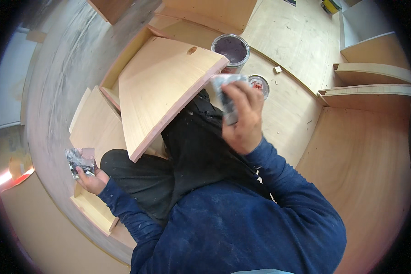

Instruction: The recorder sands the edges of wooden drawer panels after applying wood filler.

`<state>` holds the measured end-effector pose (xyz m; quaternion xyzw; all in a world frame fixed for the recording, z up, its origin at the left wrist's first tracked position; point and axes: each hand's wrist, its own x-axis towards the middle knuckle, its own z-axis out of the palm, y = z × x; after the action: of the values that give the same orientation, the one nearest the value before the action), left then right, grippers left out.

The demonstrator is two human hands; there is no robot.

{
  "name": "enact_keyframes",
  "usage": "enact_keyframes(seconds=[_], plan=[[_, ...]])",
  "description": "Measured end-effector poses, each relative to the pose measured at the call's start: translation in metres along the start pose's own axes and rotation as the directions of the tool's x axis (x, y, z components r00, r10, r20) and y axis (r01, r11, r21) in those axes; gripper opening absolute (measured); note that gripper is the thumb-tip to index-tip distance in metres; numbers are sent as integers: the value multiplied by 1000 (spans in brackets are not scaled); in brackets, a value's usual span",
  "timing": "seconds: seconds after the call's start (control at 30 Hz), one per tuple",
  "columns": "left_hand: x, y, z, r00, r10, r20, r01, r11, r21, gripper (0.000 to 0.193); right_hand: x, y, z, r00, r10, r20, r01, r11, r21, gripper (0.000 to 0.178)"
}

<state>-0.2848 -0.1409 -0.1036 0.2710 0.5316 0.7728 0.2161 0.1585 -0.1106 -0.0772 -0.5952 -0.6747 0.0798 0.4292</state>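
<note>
A light wooden panel (169,86) with pinkish filler along its near edge lies tilted in front of me, above my crossed legs. My right hand (245,121) grips a grey, paste-smeared scraper (229,98), slightly blurred, its far end at the panel's right corner. At the left, away from the panel, my left hand (94,181) pinches a flat metal filler plate (81,162) with a pink patch of paste on one corner. Just beyond my right hand stand an open can (232,48) with dark contents and a round lid (259,86) smeared with reddish paste.
More wooden pieces (96,116) lie under and left of the panel. Curved wooden parts (374,74) stand at the right, beside a large upright board (351,150). A small wood block (277,69) rests beyond the lid. A black-and-yellow object (331,6) is at the far right.
</note>
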Motion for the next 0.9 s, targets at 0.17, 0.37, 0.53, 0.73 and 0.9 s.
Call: enact_keyframes(seconds=[0.17, 0.37, 0.53, 0.73, 0.9], plan=[[14, -9, 3, 973, 63, 221, -99, 983, 156, 47, 14, 24, -5, 991, 130, -34, -131, 990, -43, 62], [1, -10, 29, 999, -44, 13, 44, 999, 5, 47, 2, 11, 7, 994, 113, 5, -113, 992, -63, 63], [-1, -10, 42, 998, -65, 0, 65, 998, 3, 45, -1, 9, 9, 986, 140, -92, -137, 990, 38, 56], [10, -17, 33, 998, -60, -3, 60, 994, 96, 43, 7, 27, 45, 953, 154, -260, -143, 988, 61, 53], [10, -18, 31, 997, -64, 37, 64, 998, 6, 44, -5, 18, 61, 942, 165, -291, -184, 982, -36, 52]])
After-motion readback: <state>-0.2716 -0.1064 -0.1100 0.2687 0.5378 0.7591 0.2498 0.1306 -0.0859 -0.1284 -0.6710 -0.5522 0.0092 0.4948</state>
